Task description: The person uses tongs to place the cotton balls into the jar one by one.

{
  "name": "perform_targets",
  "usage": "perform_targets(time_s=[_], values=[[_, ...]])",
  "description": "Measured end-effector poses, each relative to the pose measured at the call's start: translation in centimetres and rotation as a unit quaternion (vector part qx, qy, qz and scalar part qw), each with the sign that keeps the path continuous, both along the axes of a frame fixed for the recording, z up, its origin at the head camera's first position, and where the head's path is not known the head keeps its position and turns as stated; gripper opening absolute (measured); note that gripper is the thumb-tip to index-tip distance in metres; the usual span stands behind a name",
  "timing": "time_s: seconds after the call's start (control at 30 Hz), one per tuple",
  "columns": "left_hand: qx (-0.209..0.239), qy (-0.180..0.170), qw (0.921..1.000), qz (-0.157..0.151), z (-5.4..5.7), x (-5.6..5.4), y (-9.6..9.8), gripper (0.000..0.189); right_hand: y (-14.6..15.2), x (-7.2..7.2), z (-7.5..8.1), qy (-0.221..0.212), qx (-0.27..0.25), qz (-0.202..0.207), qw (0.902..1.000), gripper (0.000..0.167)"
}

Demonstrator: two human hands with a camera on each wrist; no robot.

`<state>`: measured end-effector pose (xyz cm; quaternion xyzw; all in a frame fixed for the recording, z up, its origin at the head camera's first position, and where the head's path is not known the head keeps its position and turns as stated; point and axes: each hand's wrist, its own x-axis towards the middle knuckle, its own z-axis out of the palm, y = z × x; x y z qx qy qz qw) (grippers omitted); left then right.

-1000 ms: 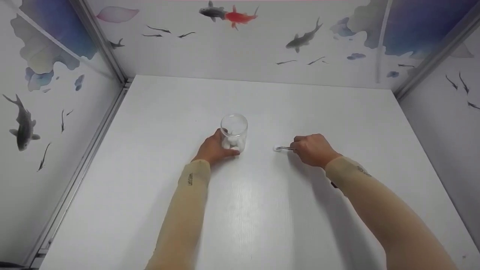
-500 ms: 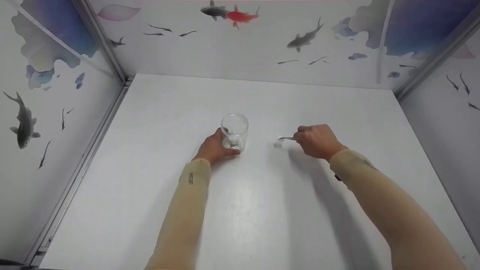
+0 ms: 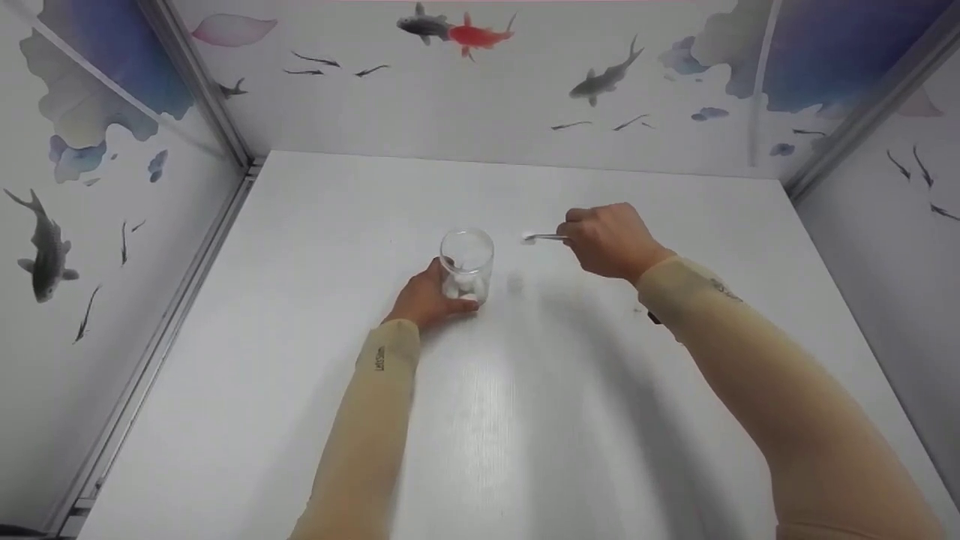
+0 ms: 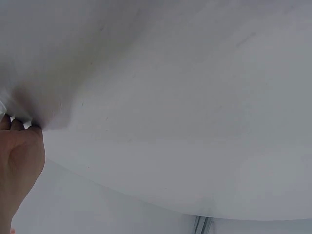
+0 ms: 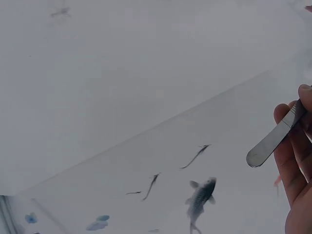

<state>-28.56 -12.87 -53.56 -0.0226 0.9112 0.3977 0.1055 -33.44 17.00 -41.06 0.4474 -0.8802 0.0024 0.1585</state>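
Observation:
My left hand (image 3: pixel 427 296) grips the side of a clear jar (image 3: pixel 467 271) on the white table, thumb along its lower front. Several white cotton balls (image 3: pixel 466 286) lie in the bottom of the open-topped jar. To the jar's right, my right hand (image 3: pixel 611 241) pinches metal tweezers (image 3: pixel 551 237), raised above the tabletop. At their tips is a small white cotton ball (image 3: pixel 528 239), close to the level of the jar's rim in the head view. The right wrist view shows the broad end of the tweezers (image 5: pixel 270 145). The left wrist view catches only part of the left hand (image 4: pixel 22 158).
The white tabletop (image 3: pixel 337 217) spreads around the jar and hands. Upright panels (image 3: pixel 510 112) printed with fish enclose its back and sides, with metal frame strips (image 3: pixel 217 97) at the corners.
The right hand has lifted the tweezers and cotton ball off the table and moved them away from the body, then leftward toward the jar. The left hand and jar stay put.

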Motion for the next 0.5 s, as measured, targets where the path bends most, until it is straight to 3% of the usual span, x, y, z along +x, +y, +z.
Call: perform_targets(time_s=[0.23,0.5], values=[[0.006,0.004,1.0000,-0.006,0.2,0.3,0.0,0.110,-3.2,0.3,1.5,0.028,-0.011,0.030,0.9991,0.010],[0.008,0.005,0.9999,-0.008,0.2,0.1,-0.1,0.106,-5.7,0.6,1.2,0.014,0.001,0.052,0.9986,0.012]])
